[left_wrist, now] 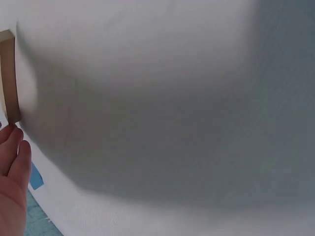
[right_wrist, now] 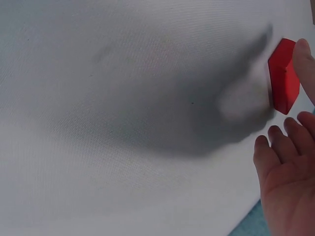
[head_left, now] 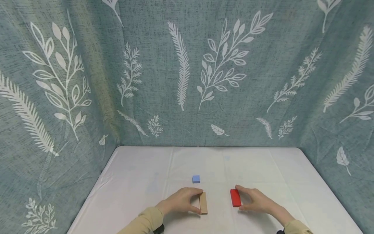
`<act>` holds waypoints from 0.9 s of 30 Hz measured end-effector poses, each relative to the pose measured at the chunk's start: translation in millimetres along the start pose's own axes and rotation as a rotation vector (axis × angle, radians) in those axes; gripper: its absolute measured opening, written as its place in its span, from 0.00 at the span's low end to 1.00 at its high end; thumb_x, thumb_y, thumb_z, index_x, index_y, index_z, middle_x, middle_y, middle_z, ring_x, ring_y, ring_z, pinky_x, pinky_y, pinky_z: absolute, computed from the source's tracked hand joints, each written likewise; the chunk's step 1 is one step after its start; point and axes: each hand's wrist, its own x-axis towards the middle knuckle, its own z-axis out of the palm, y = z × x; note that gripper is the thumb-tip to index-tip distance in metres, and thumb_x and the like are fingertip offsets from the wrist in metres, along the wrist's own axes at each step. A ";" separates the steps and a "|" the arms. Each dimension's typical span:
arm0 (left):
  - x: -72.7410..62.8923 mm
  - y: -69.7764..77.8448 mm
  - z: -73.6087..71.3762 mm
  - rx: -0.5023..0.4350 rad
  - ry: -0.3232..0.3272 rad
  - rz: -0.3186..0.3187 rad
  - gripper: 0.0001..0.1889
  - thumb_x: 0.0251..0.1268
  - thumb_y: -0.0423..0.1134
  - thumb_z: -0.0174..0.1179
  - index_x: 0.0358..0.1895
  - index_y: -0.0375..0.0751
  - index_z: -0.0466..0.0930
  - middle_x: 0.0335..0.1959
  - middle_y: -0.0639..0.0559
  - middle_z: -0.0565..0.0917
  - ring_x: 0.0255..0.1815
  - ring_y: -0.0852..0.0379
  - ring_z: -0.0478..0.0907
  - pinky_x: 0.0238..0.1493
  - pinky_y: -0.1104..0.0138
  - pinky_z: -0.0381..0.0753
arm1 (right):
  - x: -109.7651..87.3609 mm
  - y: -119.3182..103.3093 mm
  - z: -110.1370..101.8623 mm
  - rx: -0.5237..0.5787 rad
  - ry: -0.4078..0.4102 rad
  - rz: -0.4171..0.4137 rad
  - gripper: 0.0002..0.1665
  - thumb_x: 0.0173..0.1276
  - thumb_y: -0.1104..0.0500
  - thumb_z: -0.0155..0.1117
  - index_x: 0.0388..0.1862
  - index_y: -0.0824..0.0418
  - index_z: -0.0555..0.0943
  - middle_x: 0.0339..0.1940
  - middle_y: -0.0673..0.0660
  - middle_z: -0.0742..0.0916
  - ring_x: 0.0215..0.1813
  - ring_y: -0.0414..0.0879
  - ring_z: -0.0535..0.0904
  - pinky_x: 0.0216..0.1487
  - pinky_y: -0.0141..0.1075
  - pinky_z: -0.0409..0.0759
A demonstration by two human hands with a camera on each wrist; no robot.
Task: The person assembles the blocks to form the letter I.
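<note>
A narrow light-brown wooden block [head_left: 203, 203] is near the front middle of the white table. My left hand [head_left: 182, 201] pinches it by its two ends, index finger at the far end and thumb at the near end. In the left wrist view, fingertips [left_wrist: 18, 140] meet one end of the block [left_wrist: 9, 78]. To the right lies a red block [head_left: 235, 198]. My right hand [head_left: 257, 200] spans it from the right, index finger beyond its far end and thumb by its near corner. The right wrist view shows the thumb [right_wrist: 302, 61] overlapping the red block [right_wrist: 283, 73], other fingers apart from it.
A small blue block [head_left: 196, 179] sits beyond the wooden block on the white cloth-covered table [head_left: 140, 169]. Green curtains [head_left: 163, 81] with white leaf prints enclose the back and sides. The table's back edge meets the curtain.
</note>
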 end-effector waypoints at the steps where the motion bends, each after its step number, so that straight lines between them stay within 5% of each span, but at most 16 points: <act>1: -0.1 0.1 1.2 -0.004 0.008 -0.006 0.40 0.46 0.56 0.71 0.62 0.38 0.73 0.60 0.50 0.79 0.62 0.54 0.75 0.66 0.65 0.73 | 0.4 0.4 0.3 -0.003 0.002 -0.003 0.48 0.51 0.48 0.75 0.66 0.69 0.69 0.64 0.62 0.78 0.65 0.60 0.72 0.63 0.54 0.73; 27: 0.4 8.9 15.5 0.042 0.119 -0.073 0.42 0.40 0.60 0.73 0.60 0.40 0.75 0.58 0.52 0.80 0.60 0.55 0.76 0.62 0.63 0.77 | 3.4 7.4 7.5 0.000 0.039 -0.037 0.44 0.50 0.51 0.76 0.63 0.68 0.72 0.60 0.63 0.80 0.61 0.60 0.76 0.59 0.47 0.78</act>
